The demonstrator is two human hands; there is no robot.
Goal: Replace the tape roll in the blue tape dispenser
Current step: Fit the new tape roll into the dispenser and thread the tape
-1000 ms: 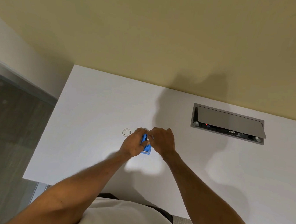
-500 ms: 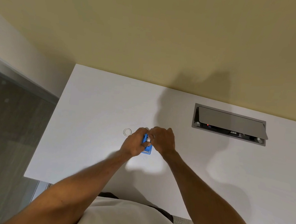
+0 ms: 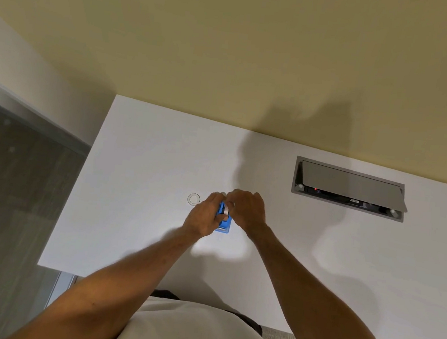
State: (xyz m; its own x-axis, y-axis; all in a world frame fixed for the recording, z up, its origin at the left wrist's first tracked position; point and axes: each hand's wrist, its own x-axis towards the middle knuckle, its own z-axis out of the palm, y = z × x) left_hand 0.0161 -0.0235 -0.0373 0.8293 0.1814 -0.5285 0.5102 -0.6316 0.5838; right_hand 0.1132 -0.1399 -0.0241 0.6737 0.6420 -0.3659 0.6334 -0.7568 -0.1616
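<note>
Blue tape dispenser (image 3: 223,226): on the white counter (image 3: 140,160), toward its left half, about midway between the far and near edges. Left hand (image 3: 203,218): closed around the dispenser's left side. Right hand (image 3: 247,209): fingers pinched on a tape roll (image 3: 225,210) seated at the dispenser's top; the two hands meet over it. Clear ring, an empty tape core (image 3: 193,199): flat on the counter, just left of the left hand. Grey cable hatch (image 3: 348,188): recessed near the far edge, lid tilted open.
</note>
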